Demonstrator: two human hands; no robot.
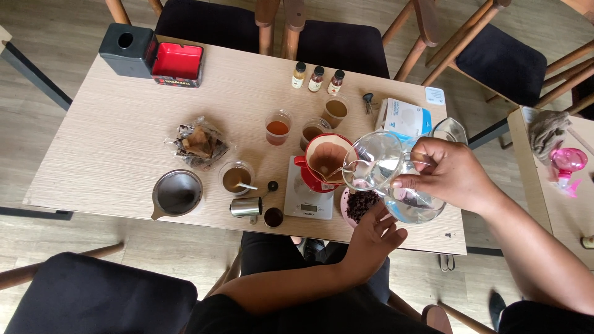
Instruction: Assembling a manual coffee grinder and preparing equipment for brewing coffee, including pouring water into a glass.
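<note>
My right hand grips the handle of a clear glass jug with water in it, tilted with its spout toward a red cone dripper lined with a brown paper filter. The dripper stands on a small white scale. Under the jug sits a pink bowl of dark dried petals. My left hand rests at the table's near edge, fingers apart and touching that bowl.
On the pale wooden table stand a metal sieve, plastic cups of brown liquid, three small bottles, a bag of dried pieces, a metal cup, a filter packet and a red-lined black box. Chairs ring the table.
</note>
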